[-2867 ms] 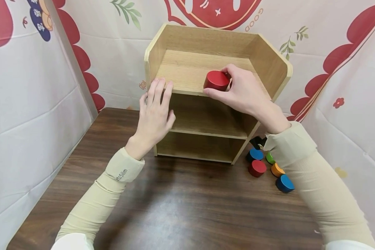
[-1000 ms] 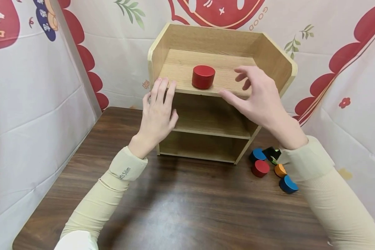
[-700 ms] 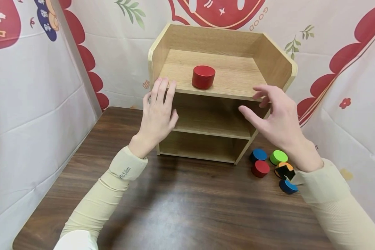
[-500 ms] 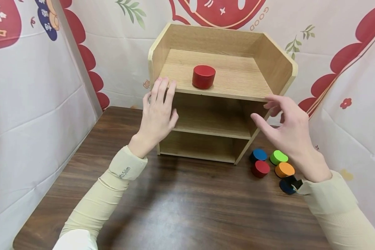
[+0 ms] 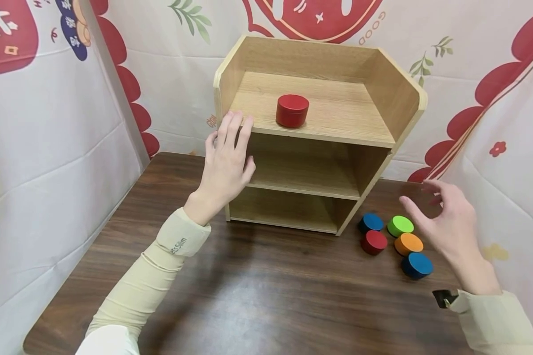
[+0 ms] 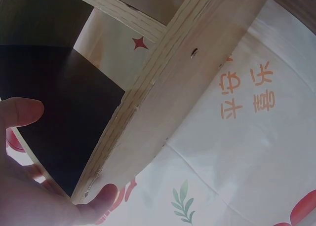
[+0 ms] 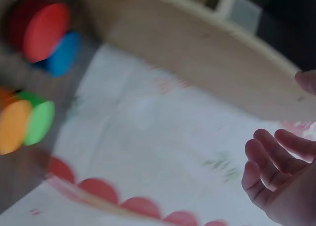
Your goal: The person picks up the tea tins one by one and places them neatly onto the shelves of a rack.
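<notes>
A red round tin [image 5: 292, 111] stands on the top board of a small wooden shelf [image 5: 320, 134], near its front edge. My left hand [image 5: 225, 160] rests on the shelf's front left corner, fingertips over the top board and thumb apart. In the left wrist view its thumb and a finger show beside the wooden side panel [image 6: 148, 105]. My right hand [image 5: 453, 217] hovers at the right, holding nothing, thumb and fingers spread apart. Nearest to it on the table are an orange round tin [image 5: 409, 244], a green one [image 5: 400, 226] and a blue one [image 5: 417, 266].
Left of those stand another blue round tin [image 5: 371, 223] and a red one [image 5: 374, 242], close to the shelf's right foot. The dark wooden table [image 5: 266, 296] extends in front. Printed white cloth [image 5: 173, 84] hangs behind and at both sides.
The right hand has let go of the red tin on the top board, then moved right and down beside the tins on the table. The left hand stays on the shelf corner.
</notes>
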Tool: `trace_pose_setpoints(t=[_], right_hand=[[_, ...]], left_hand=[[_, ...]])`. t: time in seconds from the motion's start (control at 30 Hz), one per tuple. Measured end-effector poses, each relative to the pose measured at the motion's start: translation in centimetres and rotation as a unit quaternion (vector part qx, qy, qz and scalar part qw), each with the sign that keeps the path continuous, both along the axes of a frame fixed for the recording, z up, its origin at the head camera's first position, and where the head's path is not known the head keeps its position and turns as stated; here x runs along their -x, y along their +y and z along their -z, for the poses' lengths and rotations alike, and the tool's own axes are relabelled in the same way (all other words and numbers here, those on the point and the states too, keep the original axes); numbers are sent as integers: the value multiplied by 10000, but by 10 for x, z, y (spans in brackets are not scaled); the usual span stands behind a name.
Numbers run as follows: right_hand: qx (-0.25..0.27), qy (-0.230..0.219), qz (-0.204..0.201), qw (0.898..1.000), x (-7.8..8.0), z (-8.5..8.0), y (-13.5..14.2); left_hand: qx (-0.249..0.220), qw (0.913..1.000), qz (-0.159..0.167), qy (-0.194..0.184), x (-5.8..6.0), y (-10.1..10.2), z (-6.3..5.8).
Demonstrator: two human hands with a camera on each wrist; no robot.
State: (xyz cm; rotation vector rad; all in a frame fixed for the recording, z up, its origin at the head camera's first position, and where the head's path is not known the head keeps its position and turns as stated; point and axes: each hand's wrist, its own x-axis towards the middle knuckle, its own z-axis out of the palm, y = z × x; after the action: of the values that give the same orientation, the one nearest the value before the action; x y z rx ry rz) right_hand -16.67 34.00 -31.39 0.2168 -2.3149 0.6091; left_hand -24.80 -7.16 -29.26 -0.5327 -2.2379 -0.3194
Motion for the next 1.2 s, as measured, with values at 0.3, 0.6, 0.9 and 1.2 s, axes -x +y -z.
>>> trace_pose_setpoints(t=[0.3,0.6,0.9,1.2], right_hand=[[-236,-1721,1029,9794,-14,57,58],[-640,-2968,1568,9398,-21,100,85],[-608,-3853,1539,9079,-26,124,89],[-468,-4306,1243,8927,-27,133,92]], left_hand=[[1,10000,-2,66,1,1,1],[-8,10000,23,41,-1,0,1],[-14,10000,17,73,1,1,0],[-34,9999,17,96,1,1,2]])
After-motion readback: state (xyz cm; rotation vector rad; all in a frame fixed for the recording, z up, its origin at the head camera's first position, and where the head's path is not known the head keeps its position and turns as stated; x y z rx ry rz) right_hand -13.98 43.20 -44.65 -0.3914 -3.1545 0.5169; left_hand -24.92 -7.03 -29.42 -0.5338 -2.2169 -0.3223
